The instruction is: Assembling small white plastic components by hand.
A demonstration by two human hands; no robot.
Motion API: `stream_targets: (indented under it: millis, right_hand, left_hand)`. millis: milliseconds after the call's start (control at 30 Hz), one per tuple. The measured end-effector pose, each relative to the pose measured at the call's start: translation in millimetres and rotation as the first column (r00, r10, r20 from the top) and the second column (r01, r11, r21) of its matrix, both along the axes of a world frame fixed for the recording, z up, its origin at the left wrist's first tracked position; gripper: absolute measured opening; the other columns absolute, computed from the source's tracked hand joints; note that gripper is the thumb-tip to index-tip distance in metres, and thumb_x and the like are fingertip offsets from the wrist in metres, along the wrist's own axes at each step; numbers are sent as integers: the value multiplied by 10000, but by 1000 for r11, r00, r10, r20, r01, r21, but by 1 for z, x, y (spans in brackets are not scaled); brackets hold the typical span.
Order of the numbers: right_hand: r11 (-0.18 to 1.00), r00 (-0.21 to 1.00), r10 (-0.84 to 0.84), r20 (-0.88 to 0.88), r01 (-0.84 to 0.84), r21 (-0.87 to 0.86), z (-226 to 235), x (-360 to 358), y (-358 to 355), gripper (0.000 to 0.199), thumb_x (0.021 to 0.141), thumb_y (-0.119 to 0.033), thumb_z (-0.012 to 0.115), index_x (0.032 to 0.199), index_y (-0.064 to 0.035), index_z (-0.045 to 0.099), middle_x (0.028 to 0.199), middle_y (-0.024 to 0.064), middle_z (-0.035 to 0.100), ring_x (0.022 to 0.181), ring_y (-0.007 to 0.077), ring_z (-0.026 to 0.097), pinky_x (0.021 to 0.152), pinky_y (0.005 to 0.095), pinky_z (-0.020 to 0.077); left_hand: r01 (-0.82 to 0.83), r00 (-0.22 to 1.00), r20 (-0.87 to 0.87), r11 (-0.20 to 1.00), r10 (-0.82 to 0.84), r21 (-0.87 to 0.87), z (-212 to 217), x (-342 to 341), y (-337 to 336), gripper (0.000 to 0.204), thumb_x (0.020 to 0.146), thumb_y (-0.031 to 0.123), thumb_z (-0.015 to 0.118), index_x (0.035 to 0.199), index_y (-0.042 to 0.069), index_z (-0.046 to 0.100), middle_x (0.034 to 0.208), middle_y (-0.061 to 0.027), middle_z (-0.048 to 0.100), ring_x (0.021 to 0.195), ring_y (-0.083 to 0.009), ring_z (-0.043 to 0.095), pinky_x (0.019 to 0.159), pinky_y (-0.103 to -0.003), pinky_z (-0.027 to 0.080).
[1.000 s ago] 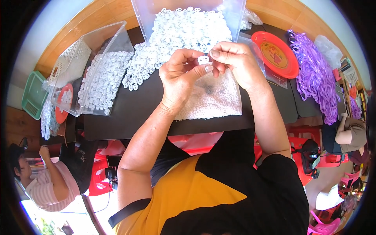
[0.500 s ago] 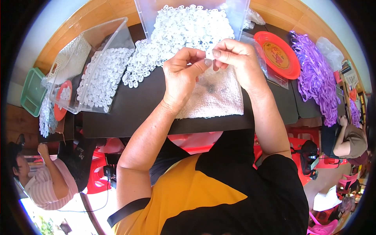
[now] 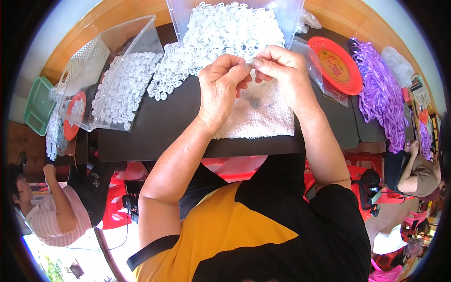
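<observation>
Above a pale towel (image 3: 260,123), my left hand (image 3: 220,87) and my right hand (image 3: 287,75) meet with their thumbs and forefingers pinched together. Both pinch a small white plastic piece, nearly covered by the fingertips. Just beyond the hands, a large heap of white two-holed plastic pieces (image 3: 225,35) spills out of a clear bin (image 3: 176,21) and onto the dark table (image 3: 155,127). The towel lies under and between my wrists, with a greyish smudge in its middle.
Left stands a second clear bin (image 3: 152,35) of white pieces, beside a green tray (image 3: 35,110) and a red plate (image 3: 71,129). Right are a red round tray (image 3: 351,81) and purple ribbons (image 3: 379,94). People sit left (image 3: 61,216) and right (image 3: 418,174).
My fingertips have come closer together, covering more of the small white piece. The left thumb has shifted slightly upward; the view has moved a little.
</observation>
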State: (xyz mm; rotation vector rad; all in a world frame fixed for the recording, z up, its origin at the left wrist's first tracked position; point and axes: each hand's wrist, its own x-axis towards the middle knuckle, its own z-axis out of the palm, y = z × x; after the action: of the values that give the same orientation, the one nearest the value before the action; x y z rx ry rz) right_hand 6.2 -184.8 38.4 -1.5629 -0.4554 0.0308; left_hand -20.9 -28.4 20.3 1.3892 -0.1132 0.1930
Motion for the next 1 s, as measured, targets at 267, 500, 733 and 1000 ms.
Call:
stream_targets:
  millis: [267, 500, 733, 1000]
  right_hand:
    - [995, 1000, -27, -6, 28, 92, -7, -2, 8, 147, 865, -148, 650, 810, -11, 653, 670, 5, 593, 615, 74, 550, 604, 208, 410]
    - [999, 1000, -32, -2, 32, 36, 1, 7, -7, 169, 901, -131, 589, 844, 23, 633, 660, 38, 557, 612, 120, 530, 619, 230, 392]
    - [998, 999, 48, -9, -48, 34, 7, 6, -15, 204, 856, -194, 607, 794, -4, 648, 636, 16, 562, 592, 86, 540, 564, 222, 413]
    - [996, 996, 84, 12, -83, -13, 9, 4, -17, 156, 861, -91, 606, 792, 41, 653, 625, 19, 524, 549, 89, 501, 530, 222, 432]
  left_hand:
    - [-26, 999, 41, 999, 28, -43, -6, 1, -1, 106, 848, 69, 574, 864, -26, 617, 666, -53, 589, 530, -85, 484, 472, -222, 385]
    - [39, 996, 86, 990, -28, -136, -5, 3, -4, 113, 831, 17, 637, 941, -7, 632, 740, -21, 588, 623, -69, 512, 523, -213, 414]
    - [-8, 946, 322, 987, -45, 163, -10, 5, -2, 312, 775, -18, 741, 1073, 45, 672, 836, 4, 588, 732, -62, 534, 610, -212, 464]
    - [-74, 908, 417, 963, -42, 257, -12, 5, -4, 243, 772, 10, 755, 997, 31, 664, 810, -2, 591, 713, -66, 550, 649, -215, 485]
